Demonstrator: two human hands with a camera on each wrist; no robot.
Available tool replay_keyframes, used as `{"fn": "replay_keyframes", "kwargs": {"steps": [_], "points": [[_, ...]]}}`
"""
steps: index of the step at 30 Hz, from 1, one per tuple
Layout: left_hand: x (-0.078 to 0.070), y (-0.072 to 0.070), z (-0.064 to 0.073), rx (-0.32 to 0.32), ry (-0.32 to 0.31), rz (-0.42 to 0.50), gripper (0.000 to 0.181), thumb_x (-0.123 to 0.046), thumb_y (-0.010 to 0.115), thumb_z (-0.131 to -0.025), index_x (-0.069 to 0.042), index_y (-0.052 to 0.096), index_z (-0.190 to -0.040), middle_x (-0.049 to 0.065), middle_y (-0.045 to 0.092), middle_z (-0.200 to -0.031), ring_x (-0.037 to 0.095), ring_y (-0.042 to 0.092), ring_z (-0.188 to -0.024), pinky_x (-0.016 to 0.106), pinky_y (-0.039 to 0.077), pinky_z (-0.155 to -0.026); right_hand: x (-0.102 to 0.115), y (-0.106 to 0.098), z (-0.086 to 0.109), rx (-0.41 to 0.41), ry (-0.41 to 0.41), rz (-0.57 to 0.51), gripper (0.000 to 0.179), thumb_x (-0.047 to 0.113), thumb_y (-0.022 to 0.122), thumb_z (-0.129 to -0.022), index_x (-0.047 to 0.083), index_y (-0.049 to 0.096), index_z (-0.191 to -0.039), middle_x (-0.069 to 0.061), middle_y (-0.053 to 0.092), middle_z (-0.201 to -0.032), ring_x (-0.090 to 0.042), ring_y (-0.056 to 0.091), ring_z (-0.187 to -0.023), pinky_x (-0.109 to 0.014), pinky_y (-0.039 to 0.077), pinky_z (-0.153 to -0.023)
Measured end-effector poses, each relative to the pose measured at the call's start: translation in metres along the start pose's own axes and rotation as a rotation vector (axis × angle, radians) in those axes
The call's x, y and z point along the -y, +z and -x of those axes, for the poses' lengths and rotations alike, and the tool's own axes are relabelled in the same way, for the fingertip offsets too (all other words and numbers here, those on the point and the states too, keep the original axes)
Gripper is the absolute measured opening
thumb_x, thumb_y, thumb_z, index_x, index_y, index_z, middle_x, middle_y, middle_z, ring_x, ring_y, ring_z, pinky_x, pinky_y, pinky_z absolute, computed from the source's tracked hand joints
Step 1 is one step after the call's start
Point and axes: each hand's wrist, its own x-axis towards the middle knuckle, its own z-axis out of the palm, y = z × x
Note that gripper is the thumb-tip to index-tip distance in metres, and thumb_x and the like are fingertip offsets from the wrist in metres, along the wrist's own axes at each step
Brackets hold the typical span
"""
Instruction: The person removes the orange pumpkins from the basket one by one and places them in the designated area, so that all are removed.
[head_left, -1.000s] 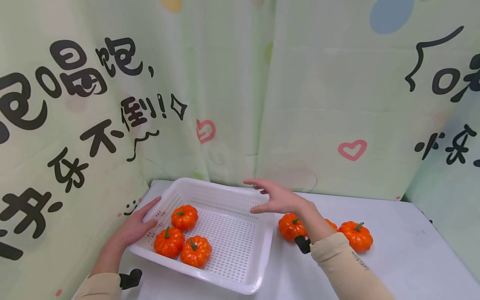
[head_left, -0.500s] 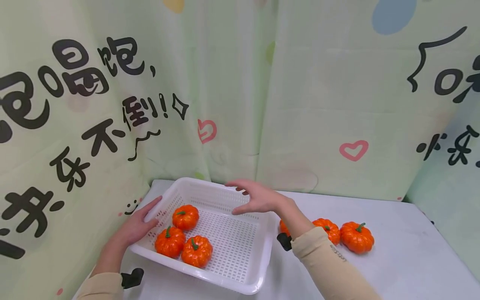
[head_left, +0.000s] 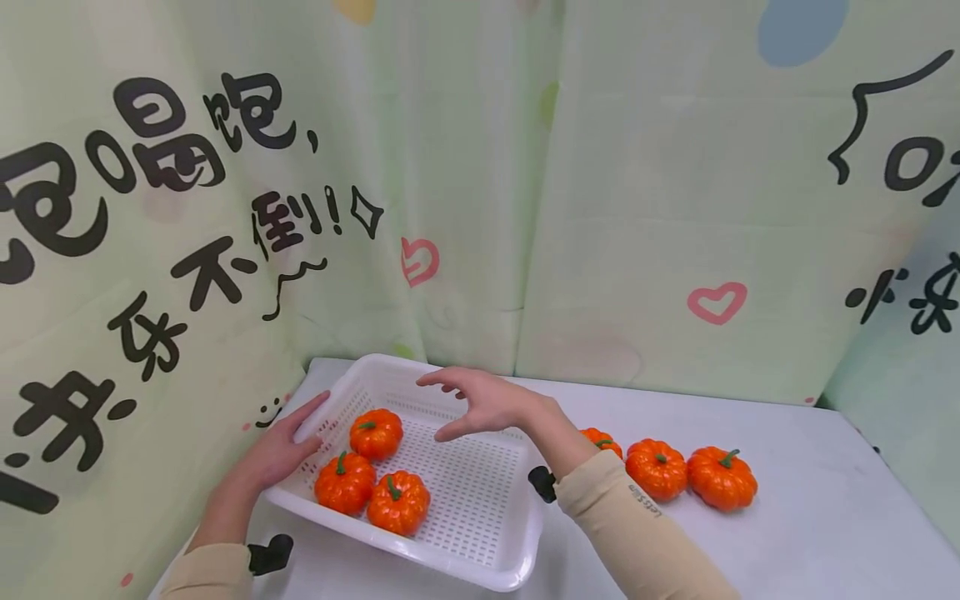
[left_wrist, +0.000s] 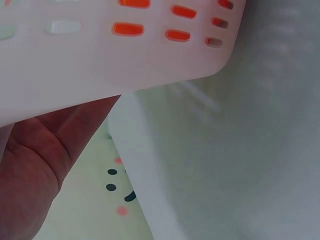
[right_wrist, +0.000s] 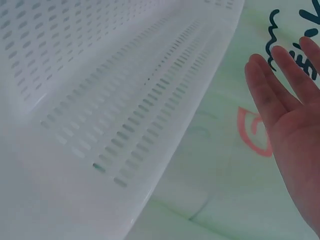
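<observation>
A white perforated basket sits at the table's back left corner, slightly tilted. Three orange pumpkins lie in its left part: one further back and two nearer. My left hand rests on the basket's left rim with straight fingers; the left wrist view shows the palm against the basket wall. My right hand hovers open over the inside of the basket and holds nothing. In the right wrist view its fingers are spread above the basket.
Three more orange pumpkins stand in a row on the white table to the right of the basket. Printed green curtains close off the back and both sides.
My right hand has moved left, from above the basket's right rim to over its inside, uncovering the pumpkins on the table. The left hand stays on the left rim.
</observation>
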Motion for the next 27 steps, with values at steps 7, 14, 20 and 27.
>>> {"fn": "replay_keyframes", "kwargs": {"steps": [7,14,20,27], "points": [[0.000,0.000,0.001,0.004,-0.012,0.010,0.069,-0.021,0.058,-0.100,-0.019,0.026,-0.162,0.028,0.026,-0.160,0.054,0.037,-0.135,0.065,0.047,-0.095,0.007,0.011,-0.013,0.061,0.008,0.003,0.069,0.025,0.080,-0.087,0.019,0.050,-0.149,0.007,0.049,-0.148,-0.022,0.049,-0.130,-0.037,0.046,-0.104],[0.000,0.000,0.001,-0.004,-0.018,0.010,0.068,-0.022,0.058,-0.101,-0.020,0.027,-0.162,0.027,0.027,-0.160,0.053,0.038,-0.135,0.064,0.048,-0.095,0.006,0.028,-0.028,0.180,-0.025,0.004,0.072,0.022,0.081,-0.085,0.013,0.050,-0.148,-0.002,0.051,-0.148,-0.024,0.049,-0.129,-0.041,0.044,-0.106],[0.001,0.001,0.000,0.002,-0.017,0.018,0.069,-0.020,0.058,-0.100,-0.020,0.027,-0.162,0.027,0.027,-0.160,0.052,0.038,-0.135,0.065,0.046,-0.097,0.005,0.044,-0.035,0.254,-0.029,0.038,0.069,0.020,0.083,-0.082,0.012,0.055,-0.145,-0.002,0.054,-0.145,-0.028,0.052,-0.127,-0.032,0.047,-0.101],[-0.001,0.000,0.000,-0.008,-0.010,0.009,0.069,-0.020,0.059,-0.100,-0.018,0.027,-0.161,0.027,0.027,-0.159,0.053,0.036,-0.136,0.065,0.047,-0.097,0.005,0.060,-0.038,0.327,-0.001,0.061,0.070,0.021,0.086,-0.080,0.017,0.056,-0.143,0.007,0.053,-0.143,-0.020,0.048,-0.133,-0.030,0.041,-0.108]]}}
